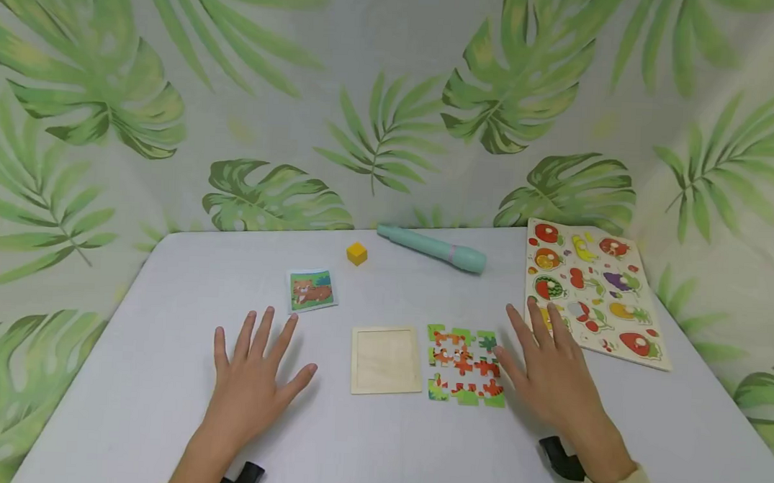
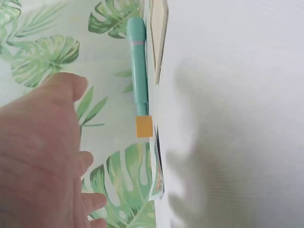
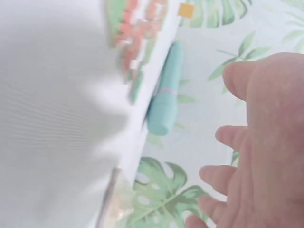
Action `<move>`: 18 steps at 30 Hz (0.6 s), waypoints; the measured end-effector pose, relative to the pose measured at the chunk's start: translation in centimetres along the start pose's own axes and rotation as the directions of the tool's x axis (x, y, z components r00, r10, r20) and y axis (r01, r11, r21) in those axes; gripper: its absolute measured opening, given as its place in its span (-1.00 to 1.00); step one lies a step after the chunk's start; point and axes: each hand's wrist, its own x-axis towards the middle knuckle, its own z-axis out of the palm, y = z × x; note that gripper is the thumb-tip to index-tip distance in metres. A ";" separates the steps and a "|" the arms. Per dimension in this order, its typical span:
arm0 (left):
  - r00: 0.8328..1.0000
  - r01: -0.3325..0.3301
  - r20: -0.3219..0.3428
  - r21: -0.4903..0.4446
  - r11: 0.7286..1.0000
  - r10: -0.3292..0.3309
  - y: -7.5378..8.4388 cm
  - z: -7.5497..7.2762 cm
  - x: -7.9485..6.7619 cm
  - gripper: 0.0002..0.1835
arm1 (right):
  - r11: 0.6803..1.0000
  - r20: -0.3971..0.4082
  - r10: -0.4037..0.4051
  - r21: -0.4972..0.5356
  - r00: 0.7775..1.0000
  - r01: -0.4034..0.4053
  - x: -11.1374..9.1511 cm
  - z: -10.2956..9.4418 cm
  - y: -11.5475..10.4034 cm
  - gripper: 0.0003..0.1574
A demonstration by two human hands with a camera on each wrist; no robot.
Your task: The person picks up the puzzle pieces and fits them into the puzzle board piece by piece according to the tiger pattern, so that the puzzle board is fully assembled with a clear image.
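Observation:
Fingers spread and holding nothing, my left hand (image 1: 248,376) hovers over the left part of the white table. Just beyond its fingertips lies a small square picture card of a brown animal (image 1: 312,291). My right hand (image 1: 553,371), also spread and bare, is beside the loose jigsaw pieces (image 1: 466,366), which are laid out in a rough square of orange, green and white. Between the hands sits a square wooden puzzle tray (image 1: 387,361) with a raised rim. In both wrist views the fingers are stretched out and grasp nothing.
Farther back are a yellow cube (image 1: 357,253) and a teal tube-shaped thing (image 1: 433,248) with a pink band. A fruit puzzle board (image 1: 592,294) lies at the right, partly behind my right fingertips. Leaf-patterned cloth (image 1: 379,126) stands behind the table (image 1: 164,296).

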 end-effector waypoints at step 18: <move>0.983 0.060 0.167 -0.663 0.746 0.069 0.5 2.6 5.4 -0.14 | 0.933 0.085 -0.270 0.269 0.959 0.239 6.8 -2.3 -2.3 -0.37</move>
